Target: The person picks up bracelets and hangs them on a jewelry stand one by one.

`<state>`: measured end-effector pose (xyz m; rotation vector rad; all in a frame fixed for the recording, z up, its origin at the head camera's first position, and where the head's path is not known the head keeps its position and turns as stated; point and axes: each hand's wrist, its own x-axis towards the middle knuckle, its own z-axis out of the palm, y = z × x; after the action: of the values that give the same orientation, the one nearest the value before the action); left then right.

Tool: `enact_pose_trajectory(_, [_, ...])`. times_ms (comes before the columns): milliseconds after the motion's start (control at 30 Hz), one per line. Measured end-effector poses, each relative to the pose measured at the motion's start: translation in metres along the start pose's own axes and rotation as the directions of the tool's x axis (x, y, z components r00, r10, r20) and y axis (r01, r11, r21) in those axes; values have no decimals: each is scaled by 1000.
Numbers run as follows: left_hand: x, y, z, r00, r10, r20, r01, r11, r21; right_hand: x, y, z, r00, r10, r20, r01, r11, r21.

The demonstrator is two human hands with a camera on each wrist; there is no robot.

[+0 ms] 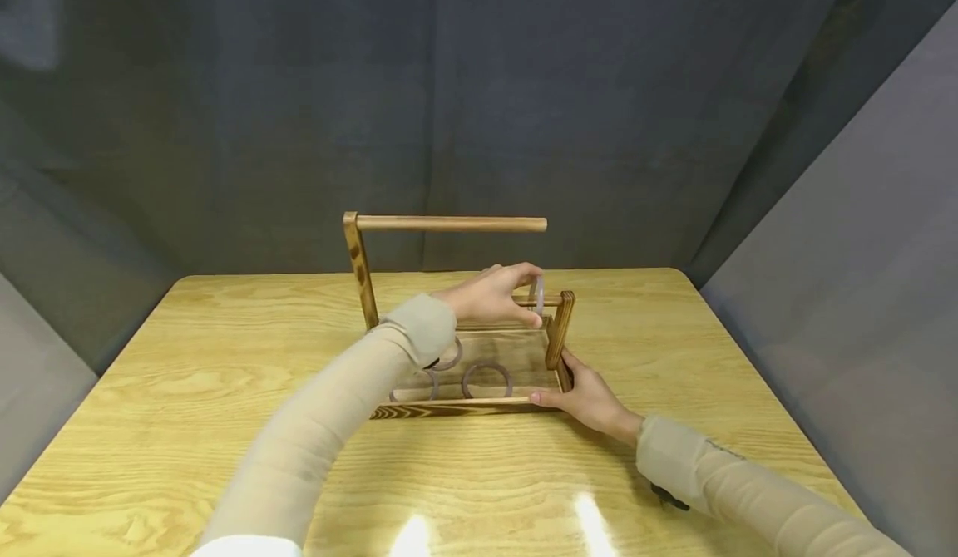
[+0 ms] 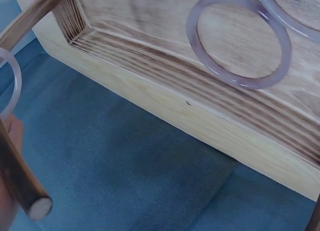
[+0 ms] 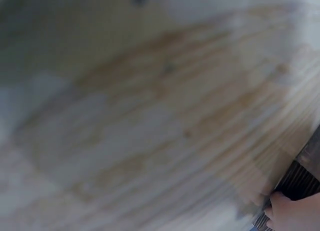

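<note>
My left hand (image 1: pixel 494 295) reaches over a wooden stand (image 1: pixel 449 410) with a tray base and pinches a pale purple bangle (image 1: pixel 540 298) upright between thumb and fingers. The bangle overlaps the lower rod (image 1: pixel 553 300) in the head view, beside the short right post (image 1: pixel 560 332). In the left wrist view that bangle (image 2: pixel 17 86) shows partly at the left edge. My right hand (image 1: pixel 591 399) grips the tray's right end, thumb on the front rim. More bangles lie flat in the tray: one bangle (image 1: pixel 486 365) near the middle, others partly behind my left forearm.
A taller left post (image 1: pixel 362 270) carries the upper rod (image 1: pixel 452 224), whose right end is free, above my left hand. The stand rests on a wood-grain table (image 1: pixel 247 357). Dark curtain (image 1: pixel 479 116) hangs behind the table.
</note>
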<state>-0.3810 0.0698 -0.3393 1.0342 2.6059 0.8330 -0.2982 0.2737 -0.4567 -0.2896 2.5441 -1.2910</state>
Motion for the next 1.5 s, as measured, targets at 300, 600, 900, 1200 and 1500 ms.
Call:
enact_pose_trajectory(300, [5, 3, 5, 999, 10, 47, -10, 1000, 6, -5, 3, -1, 1000, 7, -14, -7, 1000, 4])
enact_pose_trajectory(600, [5, 3, 7, 997, -4, 75, 0, 998, 55, -5, 3, -1, 1000, -10, -7, 10, 1000, 10])
enact_pose_trajectory(900, [4, 4, 4, 997, -11, 71, 6, 998, 65, -8, -7, -2, 1000, 1, -8, -1, 1000, 5])
enact_pose_trajectory(1200, [4, 7, 5, 996, -21, 81, 18, 999, 40, -7, -2, -3, 1000, 4, -13, -4, 1000, 1])
enact_pose_trajectory(1500, [2, 6, 4, 998, -33, 62, 35, 999, -27, -6, 1, -3, 999, 54, 2, -54, 998, -23])
